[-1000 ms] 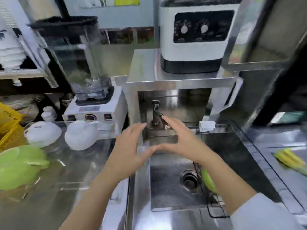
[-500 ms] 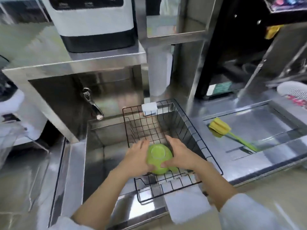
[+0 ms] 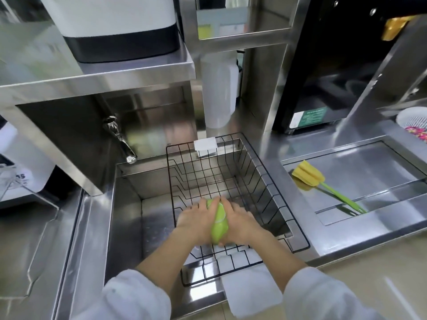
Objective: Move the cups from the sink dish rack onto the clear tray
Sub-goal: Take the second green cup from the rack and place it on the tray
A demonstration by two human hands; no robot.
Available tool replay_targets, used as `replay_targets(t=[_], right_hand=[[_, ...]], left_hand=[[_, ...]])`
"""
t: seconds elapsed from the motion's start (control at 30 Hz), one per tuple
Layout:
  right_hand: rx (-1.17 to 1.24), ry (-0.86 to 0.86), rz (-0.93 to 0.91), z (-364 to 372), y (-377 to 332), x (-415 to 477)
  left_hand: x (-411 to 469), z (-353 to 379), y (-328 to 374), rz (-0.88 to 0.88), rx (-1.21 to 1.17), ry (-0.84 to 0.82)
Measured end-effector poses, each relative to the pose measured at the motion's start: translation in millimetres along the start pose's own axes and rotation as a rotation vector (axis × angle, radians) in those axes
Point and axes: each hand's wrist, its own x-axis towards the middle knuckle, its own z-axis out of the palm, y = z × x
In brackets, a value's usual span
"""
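Observation:
A lime-green cup (image 3: 219,221) is pressed between both my hands inside the black wire dish rack (image 3: 233,158), which hangs over the right half of the steel sink (image 3: 129,204). My left hand (image 3: 196,219) holds its left side and my right hand (image 3: 239,221) its right side. The cup is tipped on edge, its base ring facing up toward me. The rest of the rack holds nothing that I can see. The clear tray is out of view.
A tap (image 3: 120,137) juts out over the sink's back left. A white squeeze bottle (image 3: 218,88) stands behind the rack. A yellow-headed green brush (image 3: 323,188) lies in the recessed basin at right. A white appliance (image 3: 115,26) sits on the steel shelf above.
My view swung from the left counter to the sink rack. Both hands went down into the rack and closed around the green cup, then tipped it from base-up onto its edge.

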Motion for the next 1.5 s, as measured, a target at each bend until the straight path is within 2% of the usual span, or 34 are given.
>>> replay_targets(t=[0.17,0.3,0.47,0.6,0.7,0.97,1.23,1.37,1.5], right_hand=[[-0.068,0.119,-0.068,-8,-3,-6],[0.046,0.178,-0.164,-43,-17,-20],[0.198,0.237,-0.366,-95,-69,-39],[0.223,0.197,-0.477,-119,-115,-45],[0.254,0.17,-0.584,-126,-156,-50],[0.167,0.047,-0.843,-104,-270,-50],[-0.085,-0.095,-0.993,-45,-373,-42],[-0.169,-0.13,-0.969,-30,-401,-33],[-0.161,-0.173,-0.911,-15,-411,-25]], left_hand=[[-7,-3,-4,0.017,-0.032,0.107],[-20,-28,-15,0.025,-0.229,0.237],[-54,-76,-43,0.006,-0.397,0.436],[-95,-109,-75,-0.028,-0.38,0.597],[-134,-122,-99,-0.096,-0.478,0.657],[-235,-116,-170,-0.244,-0.536,0.886],[-314,-86,-232,-0.469,-0.507,0.922],[-327,-71,-254,-0.533,-0.488,0.919],[-333,-61,-269,-0.525,-0.519,0.905]])
